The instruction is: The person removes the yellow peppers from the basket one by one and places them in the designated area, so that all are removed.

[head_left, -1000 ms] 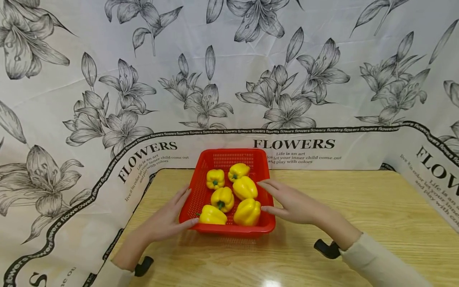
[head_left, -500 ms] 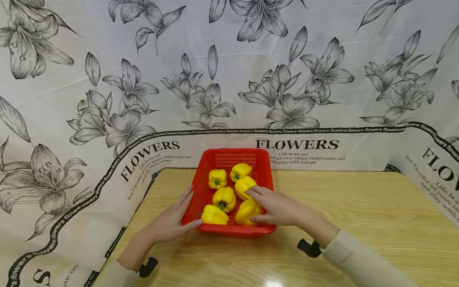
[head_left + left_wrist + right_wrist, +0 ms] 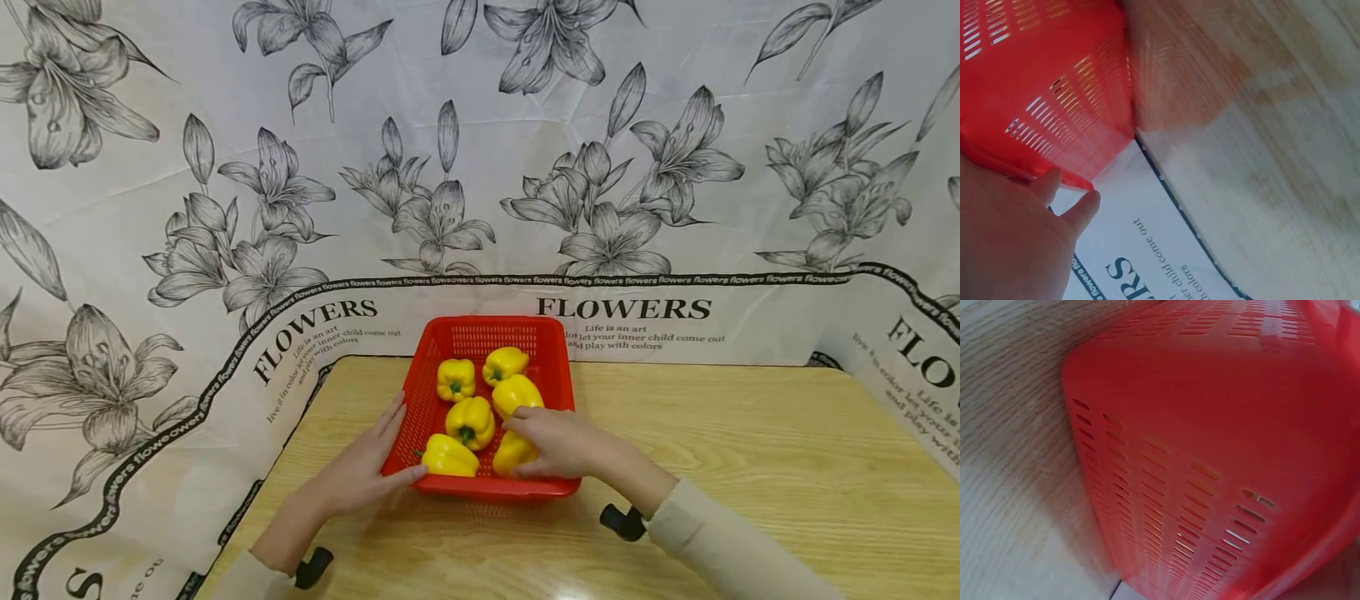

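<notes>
Several yellow bell peppers lie in a red plastic basket (image 3: pixel 557 358) in the head view. My left hand (image 3: pixel 360 467) rests at the basket's left front corner, with its thumb on the front rim and its extended fingers along the left rim. Over the right rim reaches my right hand (image 3: pixel 566 446), its fingers and thumb curled round the front right yellow bell pepper (image 3: pixel 512 454), which it partly covers. Another yellow bell pepper (image 3: pixel 516 395) lies just behind those fingertips. The right wrist view shows mostly the basket's perforated outer wall (image 3: pixel 1210 400); the grasp itself is hidden there.
The basket stands on a light wood-grain table (image 3: pixel 712 433), close to its back edge. A white cloth (image 3: pixel 465 233) printed with grey lilies and lettering hangs behind and along both sides. Black wrist mounts (image 3: pixel 622 523) sit below both wrists.
My right hand has moved left from beside the right rim into the basket and taken hold of the front right bell pepper. The left hand stays at its corner; the view has shifted slightly.
</notes>
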### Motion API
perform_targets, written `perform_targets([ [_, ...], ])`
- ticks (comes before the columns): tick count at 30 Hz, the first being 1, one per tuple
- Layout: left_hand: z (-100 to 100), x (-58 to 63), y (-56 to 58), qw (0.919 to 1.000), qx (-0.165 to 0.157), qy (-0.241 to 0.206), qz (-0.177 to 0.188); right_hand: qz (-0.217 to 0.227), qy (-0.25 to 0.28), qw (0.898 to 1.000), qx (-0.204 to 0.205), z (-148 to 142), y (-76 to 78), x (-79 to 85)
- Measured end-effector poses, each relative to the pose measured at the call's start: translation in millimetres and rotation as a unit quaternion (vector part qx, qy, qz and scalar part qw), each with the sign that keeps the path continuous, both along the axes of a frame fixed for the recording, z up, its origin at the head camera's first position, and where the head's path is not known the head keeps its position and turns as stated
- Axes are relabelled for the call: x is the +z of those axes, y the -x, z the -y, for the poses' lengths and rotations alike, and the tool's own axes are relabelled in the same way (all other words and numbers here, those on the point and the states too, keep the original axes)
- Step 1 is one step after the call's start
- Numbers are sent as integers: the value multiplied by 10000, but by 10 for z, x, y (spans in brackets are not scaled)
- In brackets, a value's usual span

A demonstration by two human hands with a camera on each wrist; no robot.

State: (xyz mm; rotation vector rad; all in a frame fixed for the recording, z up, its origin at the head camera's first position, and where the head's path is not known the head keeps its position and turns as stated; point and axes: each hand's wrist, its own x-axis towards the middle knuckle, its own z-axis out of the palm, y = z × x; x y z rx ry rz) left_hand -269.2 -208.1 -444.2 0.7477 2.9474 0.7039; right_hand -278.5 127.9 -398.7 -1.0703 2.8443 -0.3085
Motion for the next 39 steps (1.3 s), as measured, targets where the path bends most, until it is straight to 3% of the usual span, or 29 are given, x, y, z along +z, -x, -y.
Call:
perform_targets([
  [17,-9,-13,7,9999,-36,-149,-32,15,-479,9987,-153,39,38,24],
  [27,-8,-17,-2,9999,-21,-156,-61,-29,-310,9994,130,5,48,3],
  [39,-7,-19,-6,9998,-35,-191,-34,-233,414,9988,-120,-68,-5,81],
])
